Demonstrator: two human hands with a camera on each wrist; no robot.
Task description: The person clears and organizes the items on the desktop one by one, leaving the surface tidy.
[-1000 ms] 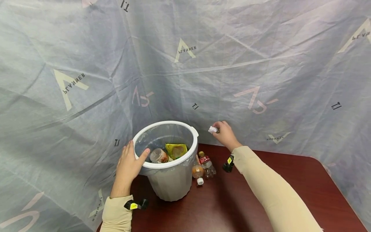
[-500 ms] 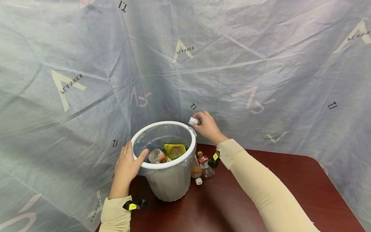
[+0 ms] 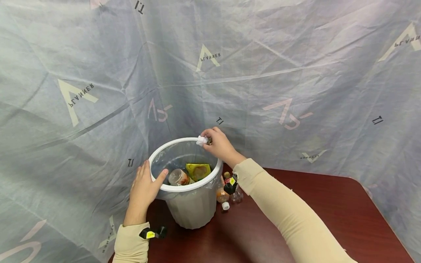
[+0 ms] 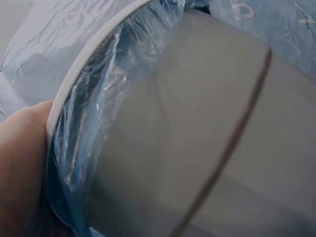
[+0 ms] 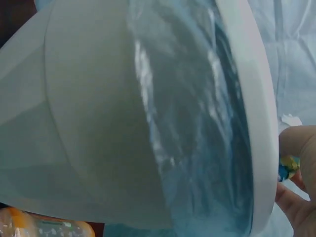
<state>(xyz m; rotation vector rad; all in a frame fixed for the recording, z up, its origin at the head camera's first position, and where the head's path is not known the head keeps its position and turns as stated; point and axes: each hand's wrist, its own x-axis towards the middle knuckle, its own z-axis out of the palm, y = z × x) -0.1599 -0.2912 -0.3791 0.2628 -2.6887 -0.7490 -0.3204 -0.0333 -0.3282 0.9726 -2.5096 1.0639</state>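
A grey trash can [image 3: 192,210] with a white rim [image 3: 171,187] and a clear bluish liner [image 4: 94,123] stands on the table. My left hand [image 3: 143,188] holds its left rim, thumb over the inner side, fingers along the outside. Over the far right part of the opening, my right hand [image 3: 218,144] pinches a crumpled white tissue [image 3: 201,141]. A small blue-and-yellow wrapper [image 5: 287,168] shows between the right fingers too. Inside the can lie a yellow packet [image 3: 198,171] and a clear container with an orange-red label [image 3: 180,178].
Right of the can, on the dark red table [image 3: 312,204], lie an orange-labelled bottle with a white cap [image 3: 225,206] and a clear bottle [image 3: 236,197], partly hidden by the right wrist camera [image 3: 231,185]. Grey printed fabric [image 3: 263,73] hangs behind and to the left.
My right hand has moved left with the tissue, from beside the can to over its rim and opening. The left hand has stayed on the rim.
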